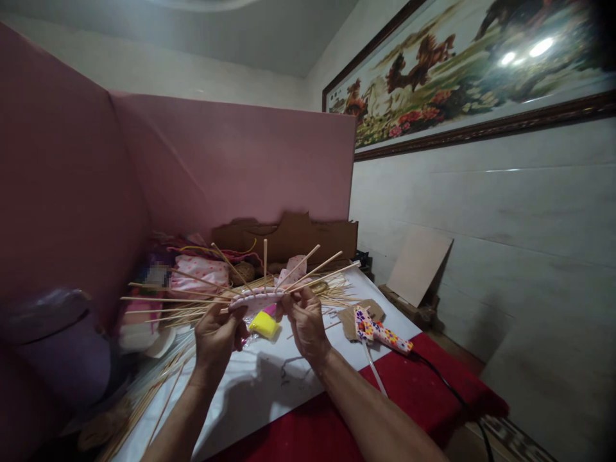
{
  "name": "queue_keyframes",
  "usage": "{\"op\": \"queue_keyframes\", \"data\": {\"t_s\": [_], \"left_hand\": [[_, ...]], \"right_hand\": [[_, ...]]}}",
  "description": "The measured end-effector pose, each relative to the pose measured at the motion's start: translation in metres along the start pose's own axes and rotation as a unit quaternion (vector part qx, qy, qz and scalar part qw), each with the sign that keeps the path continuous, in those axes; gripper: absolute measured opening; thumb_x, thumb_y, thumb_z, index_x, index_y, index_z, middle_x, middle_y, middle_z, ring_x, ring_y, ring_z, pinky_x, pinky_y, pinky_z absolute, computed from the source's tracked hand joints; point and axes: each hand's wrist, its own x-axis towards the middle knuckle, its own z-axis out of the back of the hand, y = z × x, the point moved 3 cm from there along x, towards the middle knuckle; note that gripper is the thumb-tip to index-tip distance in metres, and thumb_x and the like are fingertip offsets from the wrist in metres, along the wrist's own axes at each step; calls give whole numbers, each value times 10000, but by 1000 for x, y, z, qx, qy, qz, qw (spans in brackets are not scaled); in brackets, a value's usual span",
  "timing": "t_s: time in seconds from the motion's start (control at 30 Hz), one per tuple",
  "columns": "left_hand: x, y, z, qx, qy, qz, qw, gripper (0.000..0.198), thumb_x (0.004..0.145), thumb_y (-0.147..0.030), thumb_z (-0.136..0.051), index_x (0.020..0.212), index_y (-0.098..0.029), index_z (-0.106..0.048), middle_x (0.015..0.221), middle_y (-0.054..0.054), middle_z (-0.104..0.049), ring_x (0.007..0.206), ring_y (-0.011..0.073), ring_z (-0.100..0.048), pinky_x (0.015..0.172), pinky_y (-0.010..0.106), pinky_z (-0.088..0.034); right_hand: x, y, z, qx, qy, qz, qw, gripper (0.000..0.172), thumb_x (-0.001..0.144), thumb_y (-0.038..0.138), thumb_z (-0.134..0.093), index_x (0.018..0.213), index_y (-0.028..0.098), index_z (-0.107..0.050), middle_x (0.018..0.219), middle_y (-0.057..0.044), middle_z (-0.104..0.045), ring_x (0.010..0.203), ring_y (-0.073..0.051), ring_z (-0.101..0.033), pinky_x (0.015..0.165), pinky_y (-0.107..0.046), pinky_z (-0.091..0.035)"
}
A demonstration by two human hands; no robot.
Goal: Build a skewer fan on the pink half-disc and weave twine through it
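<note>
Between my two hands I hold up a fabric-covered disc (260,299), pale with small pink dots, with several thin wooden sticks (265,263) fanning out from its edge. My left hand (217,330) is closed on its left side. At the right side, my right hand (304,321) pinches the rim near the base of some sticks. Below the disc, a yellow packet (264,325) lies on the white sheet (255,385). To the right, a flower-patterned glue gun (382,332) rests partly on a piece of cardboard (347,323), a clear glue stick (374,369) at its back.
Loose sticks (337,289) lie behind my hands, and more run along the table's left edge. Dotted fabric (201,273) and a ball of twine (243,274) are at the back. A black cord (447,378) trails over the red cloth (433,385). Pink panels (240,160) stand behind.
</note>
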Motion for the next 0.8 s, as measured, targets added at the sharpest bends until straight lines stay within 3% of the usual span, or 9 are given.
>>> {"op": "queue_keyframes", "data": {"t_s": [0.27, 0.63, 0.8], "left_hand": [[-1, 1, 0, 1, -1, 1, 1000, 201, 710, -318, -658, 732, -186, -508, 343, -73, -519, 229, 84, -393, 250, 159, -276], [-2, -4, -1, -6, 3, 3, 1000, 203, 711, -312, -657, 798, -180, -530, 347, -77, -517, 230, 84, -393, 255, 160, -286], [-1, -1, 0, 0, -2, 7, 1000, 216, 697, -314, -666, 712, -190, -490, 351, -72, -523, 222, 90, -403, 246, 164, -276]], "right_hand": [[0, 1, -1, 1, 2, -4, 1000, 170, 731, 255, -739, 751, 194, -582, 559, 63, -581, 485, -96, -565, 488, -217, -438], [-1, 2, -1, -11, -8, -7, 1000, 195, 720, 277, -746, 753, 198, -571, 561, 59, -590, 494, -107, -573, 500, -228, -446], [-1, 1, 0, -13, -12, -9, 1000, 205, 710, 287, -754, 738, 196, -572, 571, 54, -598, 480, -102, -558, 490, -227, -441]]}}
